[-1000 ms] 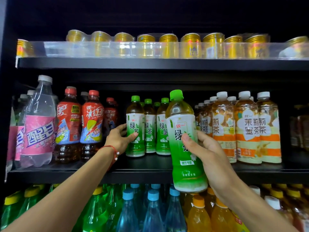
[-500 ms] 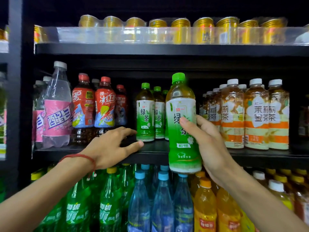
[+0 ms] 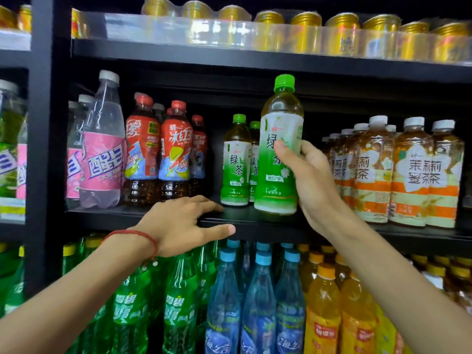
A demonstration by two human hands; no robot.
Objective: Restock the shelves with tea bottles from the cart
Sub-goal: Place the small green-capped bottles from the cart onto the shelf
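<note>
My right hand [image 3: 310,180] grips a green tea bottle [image 3: 277,159] with a green cap, held upright with its base at the front edge of the middle shelf [image 3: 255,221]. Just behind and left of it stand more green tea bottles [image 3: 236,162] on that shelf. My left hand [image 3: 184,223] rests on the shelf's front edge with fingers spread, left of the green tea row, holding nothing. A red cord is round its wrist.
Red iced tea bottles [image 3: 173,149] and pink-labelled bottles [image 3: 102,154] stand left on the shelf, orange-labelled jasmine tea bottles [image 3: 408,172] right. Gold cans [image 3: 306,31] line the top shelf. Green soda, blue water and yellow-capped bottles fill the shelf below.
My left hand let go of the shelved green tea bottle and dropped to the shelf edge. My right hand carried its bottle closer to the shelf, in front of the green tea row.
</note>
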